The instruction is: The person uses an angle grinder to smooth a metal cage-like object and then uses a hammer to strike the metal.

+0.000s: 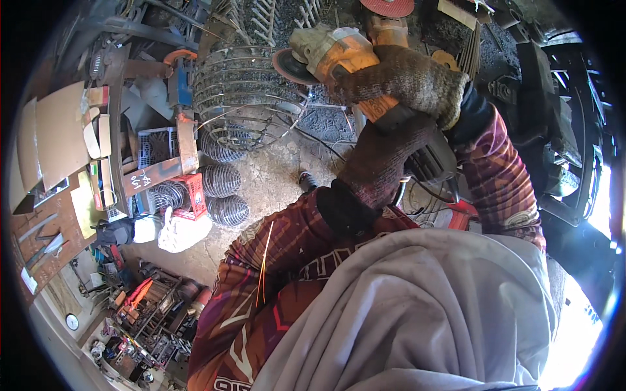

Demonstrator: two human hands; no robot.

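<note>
Both of my hands, in worn knit gloves, hold an orange angle grinder (347, 53) with a grey metal head. My right hand (407, 85) wraps over its body behind the head. Farther back, my left hand (388, 153) closes around the dark rear part. The grinder's reddish-brown disc (293, 66) is at the right side of a round cage of bent metal rods (244, 91); whether they touch I cannot tell. Thin orange streaks (263, 267), like sparks, show over my left sleeve.
A second orange tool (389, 31) and a red disc (387, 5) lie beyond my hands. Coiled wire rings (222, 180) stand beside a red crate (193, 195) on the left. A dark cable (319, 143) crosses the floor. Cardboard sheets (55, 137) lean at far left.
</note>
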